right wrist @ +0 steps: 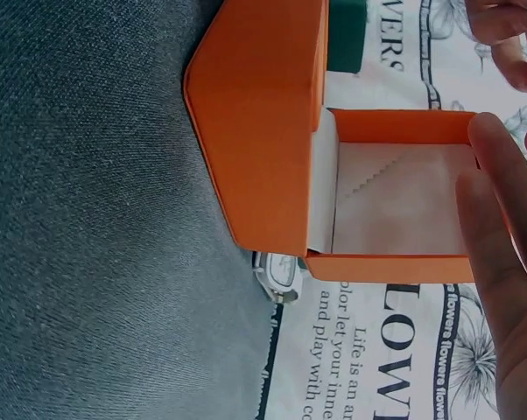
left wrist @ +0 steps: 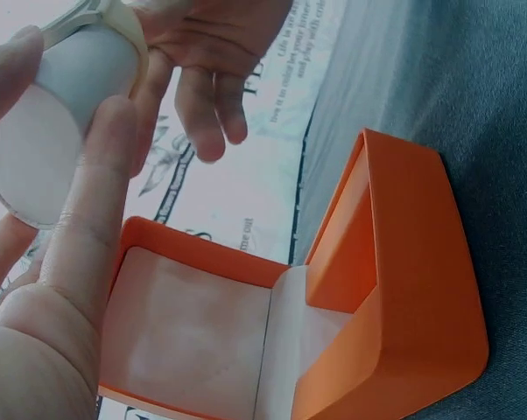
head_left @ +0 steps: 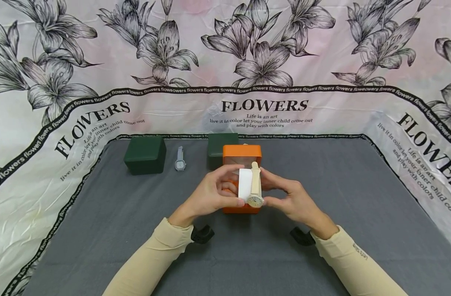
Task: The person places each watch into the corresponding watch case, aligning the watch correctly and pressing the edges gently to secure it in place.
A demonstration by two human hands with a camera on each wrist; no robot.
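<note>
Above the open orange box [head_left: 242,151], my left hand [head_left: 210,196] grips a white watch cushion [head_left: 245,183] between thumb and fingers. A cream-strapped wristwatch [head_left: 256,186] sits at the cushion's right end, its round dial toward me. My right hand [head_left: 293,198] pinches this watch from the right, thumb by the case and a finger at the strap. From the left wrist, the strap curves round the end of the cushion [left wrist: 38,153]. The box's interior [left wrist: 333,328] shows a pale lining and no cushion in it.
A green box [head_left: 145,155] stands at the back left, with another green box [head_left: 217,148] partly behind the orange one. Between them lies a light-strapped watch [head_left: 180,164]. Behind the orange box, a further watch [right wrist: 279,276] shows from the right wrist. A grey cloth [head_left: 100,230] covers the table.
</note>
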